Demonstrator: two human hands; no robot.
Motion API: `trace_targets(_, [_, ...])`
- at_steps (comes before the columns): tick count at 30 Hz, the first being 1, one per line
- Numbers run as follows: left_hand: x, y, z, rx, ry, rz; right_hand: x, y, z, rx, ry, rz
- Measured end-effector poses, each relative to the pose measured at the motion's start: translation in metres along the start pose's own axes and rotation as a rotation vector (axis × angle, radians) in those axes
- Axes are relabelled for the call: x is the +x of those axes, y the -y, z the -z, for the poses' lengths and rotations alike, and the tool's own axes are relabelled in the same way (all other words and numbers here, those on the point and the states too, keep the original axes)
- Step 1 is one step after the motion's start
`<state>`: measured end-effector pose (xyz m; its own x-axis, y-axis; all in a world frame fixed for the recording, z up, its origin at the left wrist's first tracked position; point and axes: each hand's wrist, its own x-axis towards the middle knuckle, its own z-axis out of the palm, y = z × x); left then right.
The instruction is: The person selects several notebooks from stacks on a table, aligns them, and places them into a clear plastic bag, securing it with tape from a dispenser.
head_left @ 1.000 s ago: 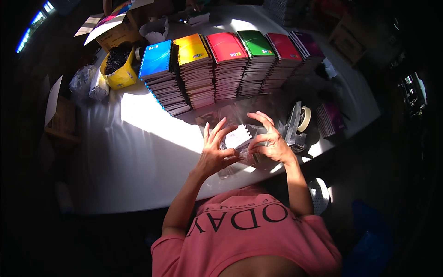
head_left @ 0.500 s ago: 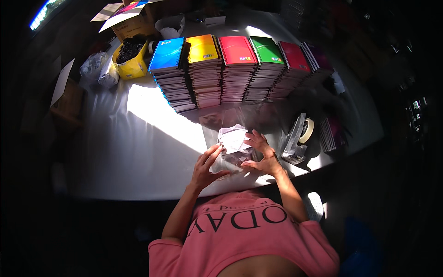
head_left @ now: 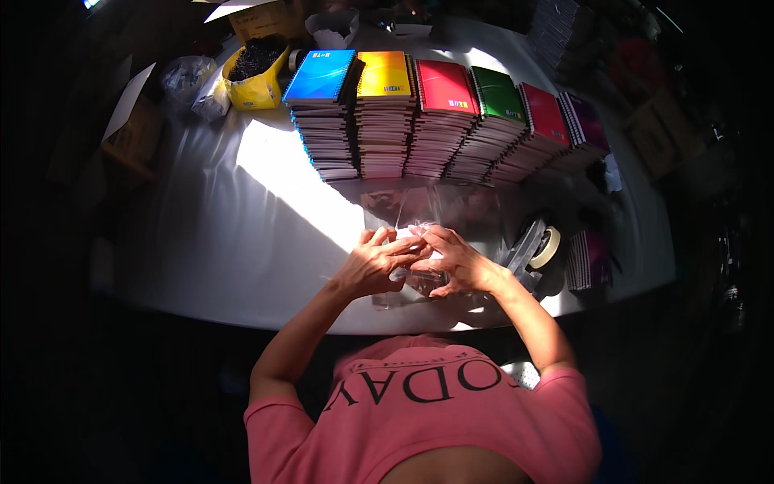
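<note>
Honestly, the layout makes sense once you look at where the hands sit. Both hands meet at the near edge of the white table (head_left: 242, 242), right in front of the person's chest, so the work stays close and in the patch of sunlight. The left hand (head_left: 375, 270) and the right hand (head_left: 459, 266) are pressed in together, fingers curled around a small clear plastic sleeve (head_left: 415, 278) that lies flat on the table between them; both look clamped on it, fingertips touching at the top edge, likely pinching it open or folding its flap.

Behind the hands stand six stacks of spiral notebooks in a tidy row, sorted by cover colour so each is easy to grab: a blue stack (head_left: 322, 113), a yellow stack (head_left: 385, 113), a red stack (head_left: 439, 117), a green stack (head_left: 492, 121), a second red stack (head_left: 536, 133) and a purple stack (head_left: 582, 133). One tape dispenser (head_left: 542, 250) sits just beside the right wrist, within easy reach. One yellow tub (head_left: 256, 73) full of dark bits sits at the far left corner, well apart. Another small notebook pile (head_left: 587, 258) lies at the right edge.
</note>
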<state>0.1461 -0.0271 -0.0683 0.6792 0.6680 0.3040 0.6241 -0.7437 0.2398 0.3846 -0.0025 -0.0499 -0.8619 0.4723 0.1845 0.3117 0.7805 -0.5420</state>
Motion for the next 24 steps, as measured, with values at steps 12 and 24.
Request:
trace_targets(12, [0.001, -0.014, 0.025, 0.078, 0.168, 0.079, 0.049, -0.037, 0.012, 0.78, -0.348, -0.437])
trace_targets(24, [0.017, 0.012, 0.034, -0.052, 0.242, -0.032, -0.179, 0.013, -0.029, 0.052, -1.194, -1.383])
